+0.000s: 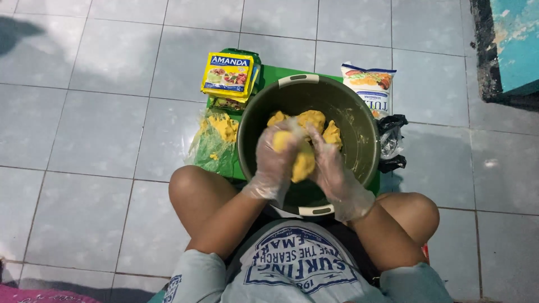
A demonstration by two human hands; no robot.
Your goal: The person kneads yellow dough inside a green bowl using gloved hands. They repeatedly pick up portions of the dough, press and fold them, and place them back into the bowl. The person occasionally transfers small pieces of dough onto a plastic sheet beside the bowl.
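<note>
Fingers of both hands curled shut around 1 lump of yellow dough point(303, 160), pressed between the palms just below the centre of the frame. Left hand point(276, 154) gripping from the left side, right hand point(330, 165) from the right, each in 1 thin clear plastic glove, so 2 gloves in all, loose and wrinkled at the wrists. Held over the middle of 1 round dark pot point(359, 129) with 2 pale handles, 1 at the upper rim and 1 at the lower rim. Inside, at the upper part of the pot, about 3 more yellow dough pieces point(314, 120) lying close together against the wall; exact count hard to tell where the hands cover them. Under the pot, 1 green board point(269, 73) showing at the upper edge and lower left. On its left part, 1 crumpled clear plastic wrapper point(216, 140) with yellow crumbs stuck to it. Above that, towards the upper centre of the frame, a small stack of yellow packets point(227, 73), at least 2, the top one with a blue band and a picture of food. To the upper right of the pot, 1 white bag point(370, 87) with a food picture, and just below it 1 crumpled black and clear plastic bag point(390, 140). Lower in the frame, 2 bare knees either side of the pot, grey shorts, grey printed shirt. Pale grey floor tiles point(84, 112) all around.
</note>
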